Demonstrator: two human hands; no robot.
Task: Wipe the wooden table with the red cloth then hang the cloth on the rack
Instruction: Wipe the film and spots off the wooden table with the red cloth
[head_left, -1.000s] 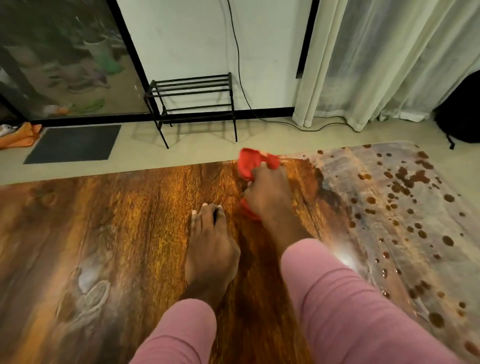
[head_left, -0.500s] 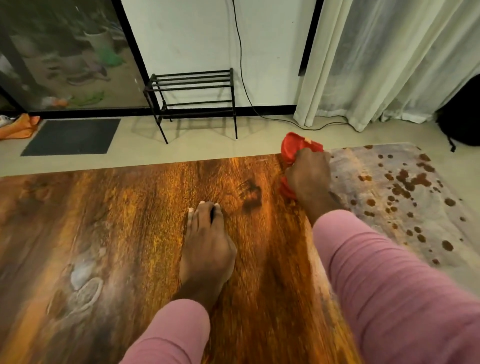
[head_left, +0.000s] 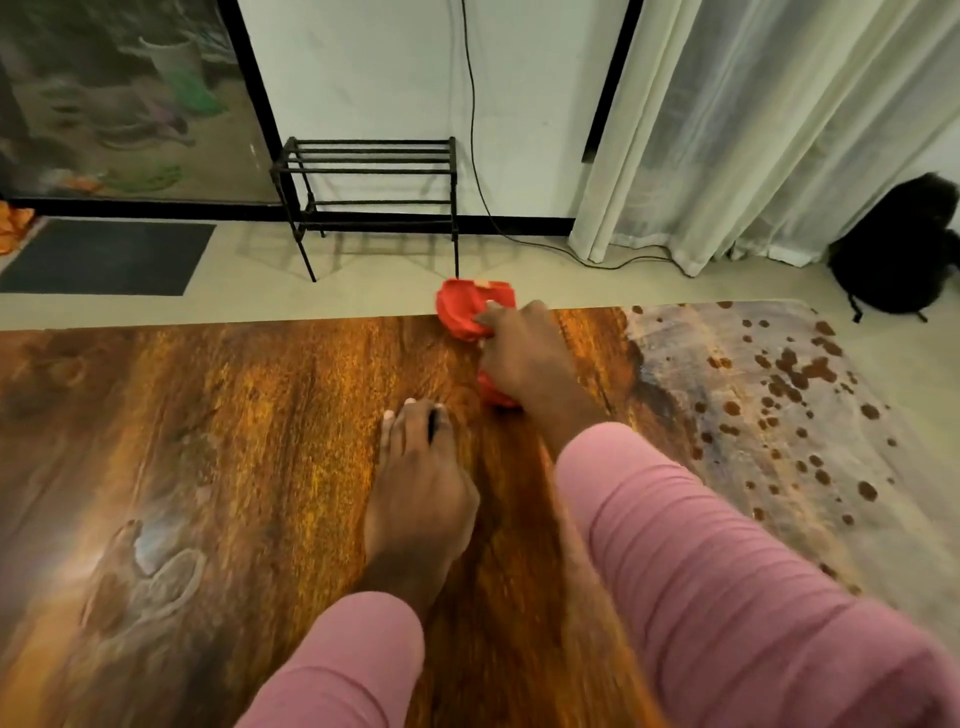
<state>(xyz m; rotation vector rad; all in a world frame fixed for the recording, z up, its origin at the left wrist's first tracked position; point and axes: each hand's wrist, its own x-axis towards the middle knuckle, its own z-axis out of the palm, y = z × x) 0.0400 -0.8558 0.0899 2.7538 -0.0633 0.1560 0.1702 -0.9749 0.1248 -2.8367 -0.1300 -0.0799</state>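
red cloth (head_left: 469, 313) lengthwise toward the rack (head_left: 371, 156)

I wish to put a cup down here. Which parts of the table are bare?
Bare: the left stretch of the table, from the left hand out to the left edge, and the spotted grey part right of the right sleeve. Crowded: the middle, where the right hand grips the cloth at the far edge.

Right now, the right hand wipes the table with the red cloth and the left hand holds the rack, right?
No. In the head view the left hand rests flat on the table, not on the rack. The right hand does hold the red cloth.
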